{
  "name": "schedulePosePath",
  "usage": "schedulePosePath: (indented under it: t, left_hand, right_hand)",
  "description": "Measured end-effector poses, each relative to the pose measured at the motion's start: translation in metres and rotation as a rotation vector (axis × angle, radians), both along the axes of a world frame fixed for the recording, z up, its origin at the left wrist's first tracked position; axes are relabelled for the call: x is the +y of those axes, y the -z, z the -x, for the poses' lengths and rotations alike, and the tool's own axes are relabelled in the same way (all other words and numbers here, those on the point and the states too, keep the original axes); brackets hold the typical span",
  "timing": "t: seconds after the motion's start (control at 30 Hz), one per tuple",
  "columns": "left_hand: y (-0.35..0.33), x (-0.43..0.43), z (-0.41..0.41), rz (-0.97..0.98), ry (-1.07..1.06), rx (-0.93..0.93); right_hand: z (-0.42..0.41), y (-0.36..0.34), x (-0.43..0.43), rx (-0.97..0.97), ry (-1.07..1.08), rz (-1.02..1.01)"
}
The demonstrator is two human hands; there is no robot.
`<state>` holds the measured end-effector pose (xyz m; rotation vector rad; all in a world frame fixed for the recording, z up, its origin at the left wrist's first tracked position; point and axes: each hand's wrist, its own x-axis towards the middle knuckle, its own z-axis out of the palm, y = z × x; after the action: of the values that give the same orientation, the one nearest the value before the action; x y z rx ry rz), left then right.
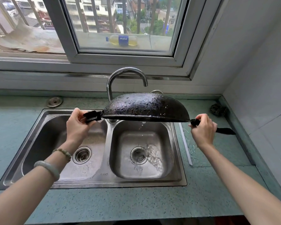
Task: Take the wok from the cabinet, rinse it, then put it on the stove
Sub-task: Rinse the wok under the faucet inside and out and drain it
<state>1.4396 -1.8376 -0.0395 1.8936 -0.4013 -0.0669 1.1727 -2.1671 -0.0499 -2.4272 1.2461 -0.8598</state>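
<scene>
Left hand [79, 123] grips the short helper handle, right hand [203, 127] is wrapped round the long handle; both closed on the wok [146, 106]. Wok is upside down, held over the right basin of the sink [177, 143], under the tap [126, 75], water dripping out. Step: draining after the rinse. Next: flip it upright, carry to the stove, which is not in view.

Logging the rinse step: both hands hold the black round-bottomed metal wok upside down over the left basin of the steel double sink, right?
No. In the head view, the left hand and right hand hold the black round-bottomed metal wok upside down over the right basin of the steel double sink, not the left.
</scene>
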Motion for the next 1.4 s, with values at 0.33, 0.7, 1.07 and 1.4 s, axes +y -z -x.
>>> schedulePosePath:
  t: [0.33,0.7,1.07,1.4]
  left_hand:
    - [0.003,0.014,0.006,-0.132,-0.053,-0.055]
    - [-0.022,0.016,-0.003,-0.117,0.038,-0.108]
    - [-0.002,0.015,0.011,-0.244,0.073,-0.060]
    - [0.030,0.018,0.023,-0.319,0.059,-0.004]
  right_hand:
    - [0.014,0.002,0.001,0.156,-0.099,0.124]
    - [0.020,-0.029,-0.004,0.109,-0.111,0.262]
    - [0.038,-0.016,-0.003,0.216,-0.103,0.208]
    - [0.051,0.014,0.006,0.210,-0.084,0.149]
